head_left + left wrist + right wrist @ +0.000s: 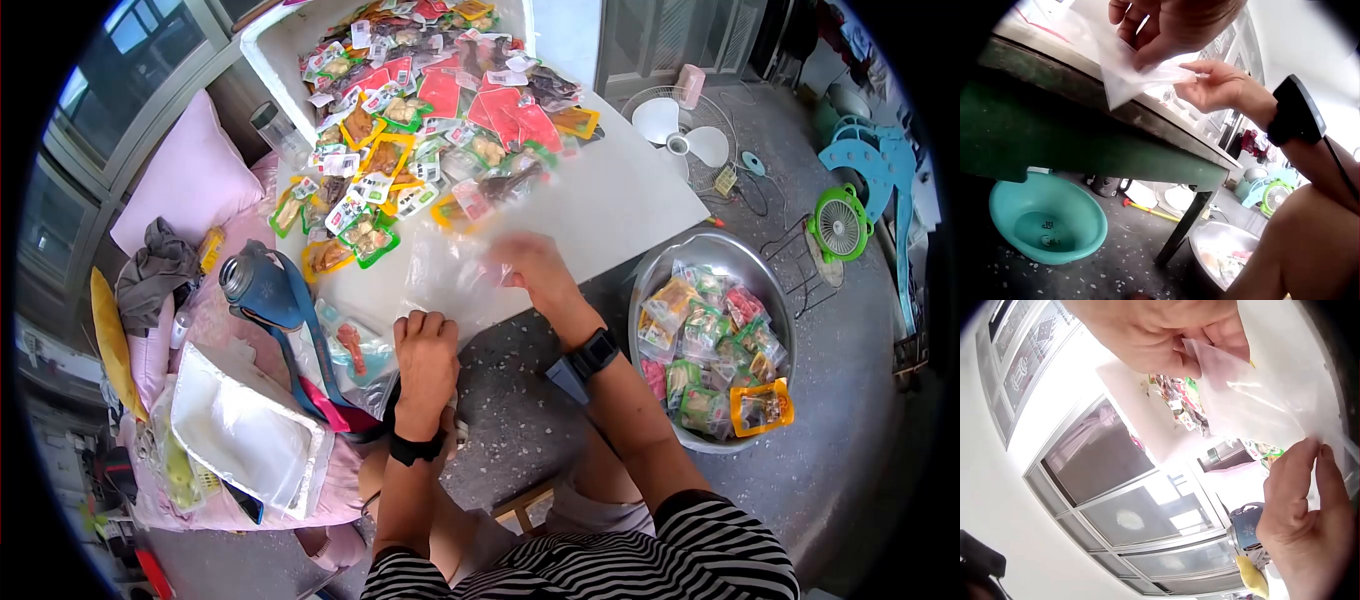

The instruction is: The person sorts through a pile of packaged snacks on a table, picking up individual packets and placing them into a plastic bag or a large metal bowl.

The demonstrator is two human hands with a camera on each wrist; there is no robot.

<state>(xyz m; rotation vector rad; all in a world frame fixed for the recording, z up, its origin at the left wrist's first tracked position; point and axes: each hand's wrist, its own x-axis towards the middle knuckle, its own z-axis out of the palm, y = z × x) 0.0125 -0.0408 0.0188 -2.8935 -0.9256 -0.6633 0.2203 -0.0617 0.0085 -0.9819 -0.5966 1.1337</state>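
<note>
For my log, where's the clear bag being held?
The bag is central in the head view, between left hand and right hand, at the near edge of the white table.

My black-and-white striped shirt (pixel 725 545), colourless clear bag (pixel 1247 403), white worktop (pixel 630 205), pale-pink pillow (pixel 185 185), blue bottle (pixel 262 287), teal basin (pixel 1088 219)

Speckled grey floor (pixel 510 400) (bright windows (pixel 1107 447) behind)

Black-and-white striped top (pixel 705 548), black wrist straps (pixel 416 449)
</note>
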